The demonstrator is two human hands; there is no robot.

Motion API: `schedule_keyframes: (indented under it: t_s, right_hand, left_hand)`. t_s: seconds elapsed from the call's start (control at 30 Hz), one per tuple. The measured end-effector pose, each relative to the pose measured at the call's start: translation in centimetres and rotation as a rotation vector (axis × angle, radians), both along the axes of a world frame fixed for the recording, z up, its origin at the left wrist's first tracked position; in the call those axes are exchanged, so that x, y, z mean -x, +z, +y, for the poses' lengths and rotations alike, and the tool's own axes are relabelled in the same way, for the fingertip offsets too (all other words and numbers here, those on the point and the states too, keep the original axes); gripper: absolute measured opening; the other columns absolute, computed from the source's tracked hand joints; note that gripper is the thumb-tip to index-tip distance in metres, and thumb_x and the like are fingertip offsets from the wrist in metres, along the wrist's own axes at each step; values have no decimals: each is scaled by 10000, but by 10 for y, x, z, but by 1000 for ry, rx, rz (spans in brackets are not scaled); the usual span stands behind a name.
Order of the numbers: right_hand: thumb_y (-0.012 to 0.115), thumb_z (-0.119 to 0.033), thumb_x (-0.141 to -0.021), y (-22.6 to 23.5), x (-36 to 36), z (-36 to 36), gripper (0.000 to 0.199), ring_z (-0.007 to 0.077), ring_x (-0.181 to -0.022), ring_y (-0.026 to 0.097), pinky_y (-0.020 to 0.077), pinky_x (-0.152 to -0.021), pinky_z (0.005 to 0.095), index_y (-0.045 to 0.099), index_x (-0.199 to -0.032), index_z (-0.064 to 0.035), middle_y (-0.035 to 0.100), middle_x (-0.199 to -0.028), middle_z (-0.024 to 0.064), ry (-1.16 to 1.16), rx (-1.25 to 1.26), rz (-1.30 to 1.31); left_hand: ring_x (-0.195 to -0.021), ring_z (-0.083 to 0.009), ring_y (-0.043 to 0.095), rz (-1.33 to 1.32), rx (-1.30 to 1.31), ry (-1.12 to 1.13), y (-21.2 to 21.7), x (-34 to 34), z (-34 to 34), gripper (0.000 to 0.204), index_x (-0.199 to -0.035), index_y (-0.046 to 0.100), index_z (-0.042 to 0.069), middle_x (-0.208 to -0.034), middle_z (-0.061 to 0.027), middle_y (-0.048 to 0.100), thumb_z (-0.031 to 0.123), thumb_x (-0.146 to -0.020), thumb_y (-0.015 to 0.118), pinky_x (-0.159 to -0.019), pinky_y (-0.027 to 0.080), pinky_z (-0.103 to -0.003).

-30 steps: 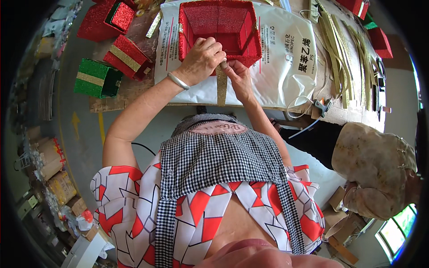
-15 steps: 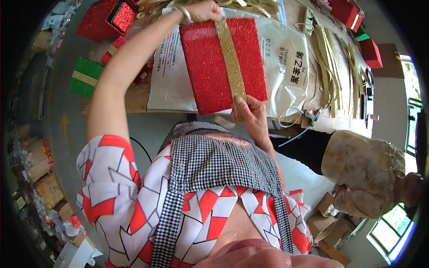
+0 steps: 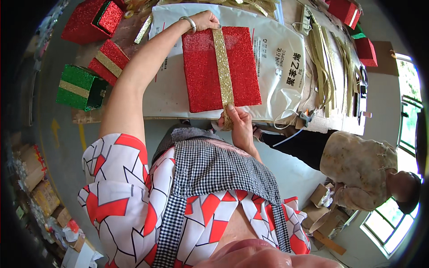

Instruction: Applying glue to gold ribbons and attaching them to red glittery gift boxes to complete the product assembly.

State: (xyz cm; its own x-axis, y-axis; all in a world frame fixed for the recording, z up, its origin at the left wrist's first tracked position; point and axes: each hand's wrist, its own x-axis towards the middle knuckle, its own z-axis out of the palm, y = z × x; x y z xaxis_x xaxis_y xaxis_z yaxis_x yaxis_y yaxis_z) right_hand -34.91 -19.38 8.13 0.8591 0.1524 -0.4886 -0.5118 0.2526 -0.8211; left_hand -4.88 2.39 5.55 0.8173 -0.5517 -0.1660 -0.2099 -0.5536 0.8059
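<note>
Large white plastic sack on the table, bearing a flat red glitter box crossed lengthwise by a gold glitter strip. Left hand grips the box's far edge over the strip's end; right hand pinches the near end, fingertips partly hidden

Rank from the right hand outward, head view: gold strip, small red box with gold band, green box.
1. gold strip: pinched in the right hand, lying over the big red box.
2. small red box with gold band: to the left, on the table.
3. green box: farther left, near the table's edge.
</note>
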Motion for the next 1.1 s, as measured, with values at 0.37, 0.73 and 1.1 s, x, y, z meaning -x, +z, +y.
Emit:
schedule_keyframes:
  t_s: [0.37, 0.73, 1.1]
  right_hand:
    - [530, -284, -918, -28, 2, -2, 333, 40, -542, 452, 360, -503, 204, 664, -817, 3, 579, -629, -8, 9, 190, -151]
    - [518, -295, -920, -28, -7, -2, 340, 56, -618, 496, 382, -582, 218, 669, -825, -7, 599, -680, -2, 10, 146, -125]
    - [509, -308, -922, -19, -12, -6, 347, 98, -647, 525, 424, -626, 251, 631, -808, -5, 646, -775, 59, 23, 17, -32]
  left_hand:
    - [-729, -79, 572, -1, -26, 33, 3, 4, -6, 199, -920, 675, 10, -803, -13, 656, 182, -862, 595, -740, 464, -259]
    - [-677, -57, 562, 40, -94, -47, 1, -11, -9, 204, -914, 686, 21, -766, 3, 646, 179, -869, 565, -693, 465, -252]
    - [-694, -62, 553, -117, -70, 25, -16, -5, 0, 234, -950, 676, 19, -770, 8, 651, 222, -868, 594, -707, 455, -257]
